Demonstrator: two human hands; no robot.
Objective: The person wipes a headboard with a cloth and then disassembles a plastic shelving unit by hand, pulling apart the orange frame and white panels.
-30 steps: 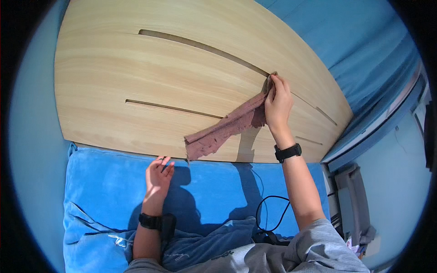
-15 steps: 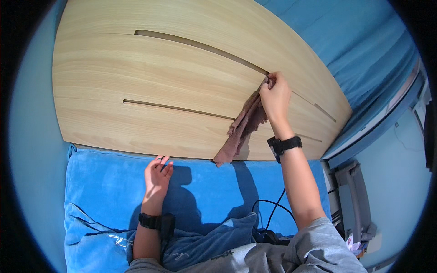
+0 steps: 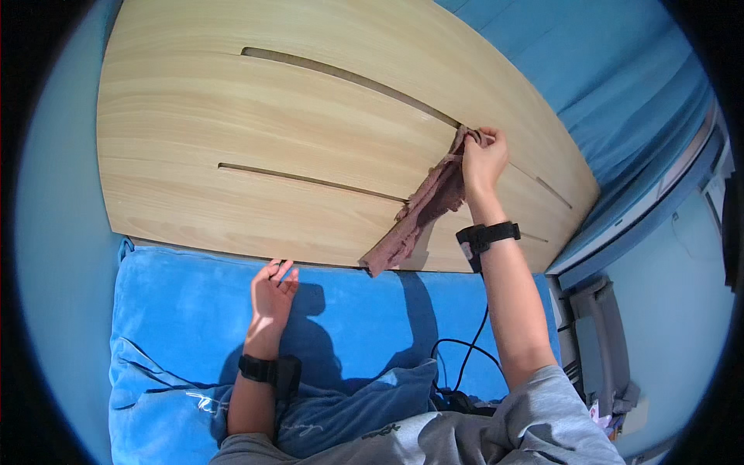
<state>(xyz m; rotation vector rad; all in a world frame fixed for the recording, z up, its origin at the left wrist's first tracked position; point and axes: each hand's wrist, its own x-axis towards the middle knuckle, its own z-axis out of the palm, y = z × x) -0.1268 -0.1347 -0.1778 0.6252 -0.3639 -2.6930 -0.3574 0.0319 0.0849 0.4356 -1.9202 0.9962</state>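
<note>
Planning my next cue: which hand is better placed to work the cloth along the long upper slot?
Right, most likely: the right hand pinches the cloth beside the upper slot. The left hand is apart from the cloth, low by the bottom edge of the wooden board.

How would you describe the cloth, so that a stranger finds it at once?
Start from the pale wooden panel above the blue bedding. Right of the panel's middle, the right hand holds the top of a cloth that hangs slantwise. Its mauve-brown colour and ragged edge set it apart from both.
</note>
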